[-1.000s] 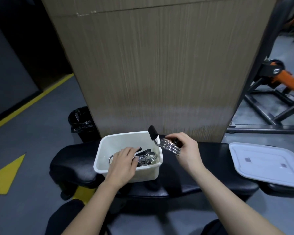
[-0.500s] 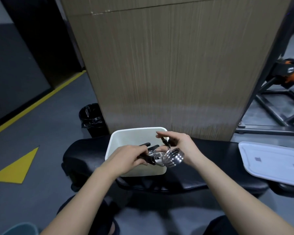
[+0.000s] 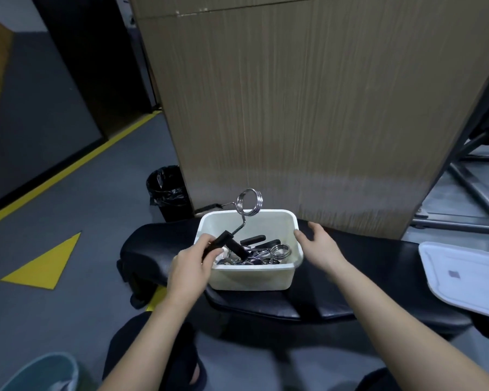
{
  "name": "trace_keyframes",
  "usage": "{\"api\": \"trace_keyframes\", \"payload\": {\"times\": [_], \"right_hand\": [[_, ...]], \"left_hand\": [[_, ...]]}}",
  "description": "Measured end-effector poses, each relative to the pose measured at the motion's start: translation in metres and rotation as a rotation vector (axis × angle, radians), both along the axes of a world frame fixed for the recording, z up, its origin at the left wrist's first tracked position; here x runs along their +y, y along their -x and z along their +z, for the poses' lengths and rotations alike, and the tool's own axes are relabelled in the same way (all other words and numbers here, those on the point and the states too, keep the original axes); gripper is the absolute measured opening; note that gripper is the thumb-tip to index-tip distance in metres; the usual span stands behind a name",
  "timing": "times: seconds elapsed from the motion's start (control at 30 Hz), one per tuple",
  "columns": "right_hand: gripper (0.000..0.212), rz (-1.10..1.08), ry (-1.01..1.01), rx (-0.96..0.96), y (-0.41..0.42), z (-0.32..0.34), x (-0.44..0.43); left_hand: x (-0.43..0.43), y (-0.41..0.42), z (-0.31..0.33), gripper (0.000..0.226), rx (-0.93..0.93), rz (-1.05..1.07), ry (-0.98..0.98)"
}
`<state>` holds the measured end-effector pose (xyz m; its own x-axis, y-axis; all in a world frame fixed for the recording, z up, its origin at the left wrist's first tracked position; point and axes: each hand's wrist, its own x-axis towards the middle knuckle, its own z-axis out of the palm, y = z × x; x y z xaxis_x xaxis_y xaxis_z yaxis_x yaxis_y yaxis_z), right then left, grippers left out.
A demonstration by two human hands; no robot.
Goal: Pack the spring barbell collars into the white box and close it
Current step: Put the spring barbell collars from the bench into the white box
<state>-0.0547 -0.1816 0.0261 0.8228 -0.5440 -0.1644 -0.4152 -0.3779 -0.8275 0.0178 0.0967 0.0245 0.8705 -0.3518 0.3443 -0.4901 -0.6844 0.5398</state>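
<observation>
The left hand (image 3: 191, 266) is pinching the black grip of one spring barbell collar (image 3: 247, 203), whose chrome coil is standing up over the far rim of the white box (image 3: 251, 276). Inside the box more collars (image 3: 268, 251) are lying in a tangle. The box is sitting on a black padded bench (image 3: 350, 283). The right hand (image 3: 321, 245) is hovering at 3 o'clock of the box, fingers spread and holding nothing. The white lid (image 3: 469, 277) is lying further at 3 o'clock, well apart.
</observation>
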Motion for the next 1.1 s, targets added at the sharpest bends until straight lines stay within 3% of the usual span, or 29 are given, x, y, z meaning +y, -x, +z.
{"api": "trace_keyframes", "payload": {"times": [0.1,0.23,0.43,0.67,0.83,1.03,1.1], "right_hand": [[0.073,-0.043,-0.143,0.035,-0.024,-0.007,0.01],[0.05,-0.166,-0.072,0.063,-0.037,-0.041,0.031],[0.039,-0.192,0.026,0.06,-0.039,-0.051,0.028],[0.034,-0.192,0.037,0.06,-0.041,-0.055,0.028],[0.035,-0.211,0.06,0.061,-0.044,-0.057,0.028],[0.036,-0.22,0.061,0.067,-0.045,-0.057,0.03],[0.036,-0.218,0.061,0.061,-0.044,-0.056,0.031]], "left_hand": [[0.002,-0.002,0.001,0.012,-0.131,0.044,-0.178],[0.005,-0.008,-0.007,0.011,-0.209,-0.005,-0.306],[-0.018,-0.029,-0.012,0.011,-0.042,-0.077,-0.403],[-0.066,-0.07,-0.031,0.015,0.375,-0.15,-0.468],[-0.077,-0.087,-0.042,0.019,0.52,-0.172,-0.556],[-0.073,-0.093,-0.058,0.013,0.657,-0.148,-0.398],[-0.071,-0.088,-0.058,0.041,0.609,-0.146,-0.355]]}}
